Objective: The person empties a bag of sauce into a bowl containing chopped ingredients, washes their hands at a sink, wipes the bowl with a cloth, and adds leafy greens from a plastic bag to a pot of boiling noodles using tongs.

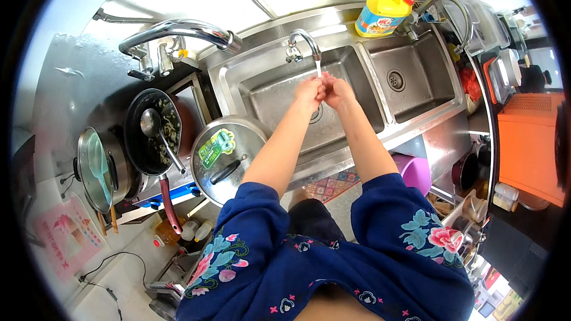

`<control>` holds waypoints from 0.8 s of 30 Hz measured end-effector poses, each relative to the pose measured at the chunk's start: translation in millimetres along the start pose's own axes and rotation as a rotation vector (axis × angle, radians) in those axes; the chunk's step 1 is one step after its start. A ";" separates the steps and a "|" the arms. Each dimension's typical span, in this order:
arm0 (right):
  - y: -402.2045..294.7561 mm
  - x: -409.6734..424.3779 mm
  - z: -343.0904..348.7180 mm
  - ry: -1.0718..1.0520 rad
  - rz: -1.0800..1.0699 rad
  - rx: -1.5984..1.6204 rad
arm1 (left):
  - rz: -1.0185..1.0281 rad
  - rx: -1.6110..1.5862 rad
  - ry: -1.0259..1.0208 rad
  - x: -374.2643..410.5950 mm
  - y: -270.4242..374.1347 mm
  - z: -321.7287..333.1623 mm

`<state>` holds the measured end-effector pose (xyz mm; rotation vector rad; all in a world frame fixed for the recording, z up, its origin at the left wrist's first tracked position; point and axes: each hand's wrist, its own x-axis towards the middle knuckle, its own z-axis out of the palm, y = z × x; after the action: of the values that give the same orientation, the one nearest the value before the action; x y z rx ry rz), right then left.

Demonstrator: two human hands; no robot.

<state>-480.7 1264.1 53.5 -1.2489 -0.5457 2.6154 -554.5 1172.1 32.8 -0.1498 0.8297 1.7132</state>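
Observation:
My left hand (308,89) and my right hand (337,91) meet over the large stainless steel sink basin (272,98). A thin stream of water (318,68) from the small chrome faucet (305,38) runs onto them. The left fingers are curled against the right hand, whose palm looks cupped. Whether anything small lies between them is hidden. Below the hands, the basin's drain (316,115) partly shows.
A yellow detergent jug (382,11) with a red pump stands behind the smaller basin (401,76). To the left are a big curved faucet (178,31), a frying pan (151,142) with a ladle (151,123) in it, and a steel lid (232,151) beside the sink.

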 end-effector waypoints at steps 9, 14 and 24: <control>13.3 2.5 8.0 0.013 -0.086 -0.243 | 0.070 0.369 0.336 -10.3 8.8 26.9; 47.7 -28.3 31.5 0.107 -0.436 -0.533 | 0.107 0.165 0.264 -10.4 7.8 13.2; 48.5 -40.6 34.7 0.093 -0.361 -0.591 | 0.047 -0.003 0.335 -30.3 2.4 33.4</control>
<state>-483.0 1198.1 82.6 -1.2521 -1.4465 2.1469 -536.2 1167.6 73.8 -0.4313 1.0824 1.7593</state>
